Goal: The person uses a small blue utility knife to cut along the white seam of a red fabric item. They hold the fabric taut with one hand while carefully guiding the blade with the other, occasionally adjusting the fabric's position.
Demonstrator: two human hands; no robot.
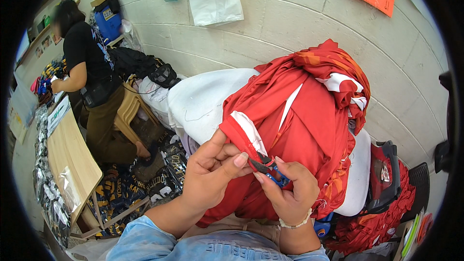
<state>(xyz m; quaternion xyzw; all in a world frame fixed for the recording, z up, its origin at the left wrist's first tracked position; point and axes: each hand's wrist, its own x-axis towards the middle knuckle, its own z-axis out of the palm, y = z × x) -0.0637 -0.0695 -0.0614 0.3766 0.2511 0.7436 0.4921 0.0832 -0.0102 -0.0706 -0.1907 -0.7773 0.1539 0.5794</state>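
My left hand pinches the edge of a red garment between thumb and fingers, with a white and dark strip of cloth showing at the fold. In my right hand is a small pair of blue-handled thread snips, closed in by the thumb and fingers. The tips of the snips meet the garment edge beside my left thumb; whether the blades touch thread cannot be made out. The rest of the red cloth, with orange and white parts, lies heaped on a white padded board.
At the left, a person in black stands by a wooden table and a beige plastic chair. Dark printed garments lie on the floor. An iron-like grey and red appliance sits at the right, above more red cloth.
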